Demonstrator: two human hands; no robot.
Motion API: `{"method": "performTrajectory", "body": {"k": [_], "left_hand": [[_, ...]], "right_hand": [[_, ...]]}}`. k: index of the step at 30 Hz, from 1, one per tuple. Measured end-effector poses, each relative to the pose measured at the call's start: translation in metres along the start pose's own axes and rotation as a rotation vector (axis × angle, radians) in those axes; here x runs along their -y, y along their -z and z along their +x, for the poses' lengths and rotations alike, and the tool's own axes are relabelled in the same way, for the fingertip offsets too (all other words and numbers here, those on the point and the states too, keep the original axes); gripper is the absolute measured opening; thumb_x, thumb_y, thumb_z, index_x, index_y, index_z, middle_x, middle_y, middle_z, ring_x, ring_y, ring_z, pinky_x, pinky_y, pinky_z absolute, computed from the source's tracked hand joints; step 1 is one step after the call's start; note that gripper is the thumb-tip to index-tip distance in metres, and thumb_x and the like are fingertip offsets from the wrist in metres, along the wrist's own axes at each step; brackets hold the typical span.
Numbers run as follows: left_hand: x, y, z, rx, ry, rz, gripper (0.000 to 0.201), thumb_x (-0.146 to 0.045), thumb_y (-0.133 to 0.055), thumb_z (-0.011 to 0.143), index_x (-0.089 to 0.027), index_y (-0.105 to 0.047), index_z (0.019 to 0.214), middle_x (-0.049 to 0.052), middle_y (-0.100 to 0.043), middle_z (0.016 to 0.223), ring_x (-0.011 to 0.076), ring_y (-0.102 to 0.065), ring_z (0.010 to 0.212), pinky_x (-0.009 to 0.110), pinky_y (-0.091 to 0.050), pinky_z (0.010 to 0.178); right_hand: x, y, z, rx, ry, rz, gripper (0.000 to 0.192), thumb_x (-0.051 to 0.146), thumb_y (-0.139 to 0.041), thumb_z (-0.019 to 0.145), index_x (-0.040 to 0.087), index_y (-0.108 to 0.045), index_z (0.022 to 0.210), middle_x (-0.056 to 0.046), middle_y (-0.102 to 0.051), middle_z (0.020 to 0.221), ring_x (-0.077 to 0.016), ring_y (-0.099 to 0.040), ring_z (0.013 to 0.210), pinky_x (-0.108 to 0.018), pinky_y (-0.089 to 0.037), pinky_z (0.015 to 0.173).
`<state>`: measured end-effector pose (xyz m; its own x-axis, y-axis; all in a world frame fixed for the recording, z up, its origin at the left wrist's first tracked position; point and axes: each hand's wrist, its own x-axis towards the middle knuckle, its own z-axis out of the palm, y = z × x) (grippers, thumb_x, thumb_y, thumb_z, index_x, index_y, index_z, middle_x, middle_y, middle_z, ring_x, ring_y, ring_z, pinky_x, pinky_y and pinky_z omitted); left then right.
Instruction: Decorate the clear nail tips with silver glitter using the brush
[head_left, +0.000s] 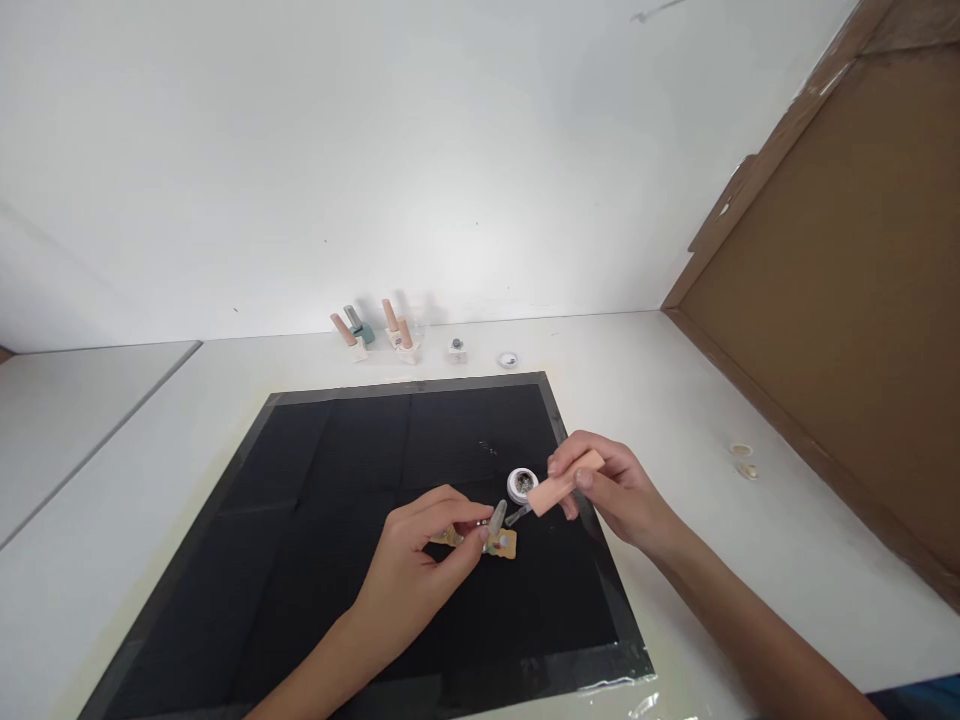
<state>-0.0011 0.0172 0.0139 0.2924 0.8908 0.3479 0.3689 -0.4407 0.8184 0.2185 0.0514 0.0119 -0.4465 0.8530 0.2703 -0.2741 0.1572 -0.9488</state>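
My left hand (431, 550) pinches a false nail (497, 517), pale and glittery, between thumb and fingers. My right hand (611, 485) grips the peach-coloured cap of a nail polish brush (566, 482). The bristles point down and left, close to the false nail; whether they touch it I cannot tell. Just behind the brush stands a small round white jar (514, 492) with dark, silvery glitter inside. Under my left fingers lies a yellow patterned piece (508, 545), partly hidden by the hand.
A black mat (337, 560) with taped edges covers part of the white table. Along the wall stand several polish bottles (406, 345), an uncapped bottle (457, 352) and a small round lid (508, 360). Two small beige pieces (746, 470) lie right, near a cardboard panel (840, 250).
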Motion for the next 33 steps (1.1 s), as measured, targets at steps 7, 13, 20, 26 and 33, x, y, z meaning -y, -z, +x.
{"method": "performTrajectory", "body": {"k": [7,13,20,26,33], "left_hand": [[0.000,-0.002,-0.001,0.041,0.027,-0.068,0.020,-0.006,-0.056,0.077,-0.016,-0.074,0.080,0.004,-0.068,0.065,0.0130,-0.063,0.057,0.020,-0.049,0.051],[-0.003,-0.001,0.001,0.061,0.049,-0.116,0.022,-0.005,-0.057,0.076,-0.017,-0.074,0.080,0.004,-0.068,0.066,0.0132,-0.062,0.057,0.021,-0.048,0.052],[-0.002,-0.001,0.000,0.069,0.085,-0.157,0.018,-0.009,-0.058,0.078,-0.017,-0.074,0.078,0.004,-0.068,0.065,0.0128,-0.060,0.056,0.020,-0.046,0.050],[-0.003,0.000,-0.001,0.072,0.112,-0.164,0.016,-0.012,-0.058,0.079,-0.017,-0.074,0.077,0.005,-0.067,0.065,0.0134,-0.059,0.056,0.022,-0.046,0.050],[-0.002,0.001,-0.001,0.069,0.113,-0.170,0.018,-0.011,-0.057,0.079,-0.016,-0.074,0.078,0.006,-0.067,0.066,0.0139,-0.060,0.057,0.022,-0.046,0.051]], "right_hand": [[0.008,-0.011,-0.003,0.108,0.017,-0.146,0.015,0.032,-0.054,0.090,0.020,-0.064,0.090,0.000,-0.059,0.066,-0.0114,-0.056,0.056,-0.024,-0.046,0.052],[0.007,-0.011,0.000,0.073,0.009,-0.174,0.015,0.031,-0.053,0.090,0.020,-0.064,0.088,0.000,-0.058,0.067,-0.0098,-0.054,0.055,-0.022,-0.044,0.052],[0.006,-0.007,0.000,0.029,0.002,-0.203,0.016,0.032,-0.053,0.090,0.020,-0.063,0.087,-0.001,-0.058,0.070,-0.0102,-0.053,0.055,-0.023,-0.044,0.051],[0.006,-0.004,0.001,-0.032,-0.014,-0.200,0.016,0.032,-0.055,0.088,0.020,-0.064,0.083,0.001,-0.055,0.066,-0.0096,-0.050,0.053,-0.022,-0.042,0.050],[0.000,0.001,0.000,-0.115,-0.007,-0.139,0.019,0.037,-0.057,0.087,0.020,-0.063,0.082,0.001,-0.052,0.063,-0.0101,-0.046,0.051,-0.024,-0.040,0.049]]}}
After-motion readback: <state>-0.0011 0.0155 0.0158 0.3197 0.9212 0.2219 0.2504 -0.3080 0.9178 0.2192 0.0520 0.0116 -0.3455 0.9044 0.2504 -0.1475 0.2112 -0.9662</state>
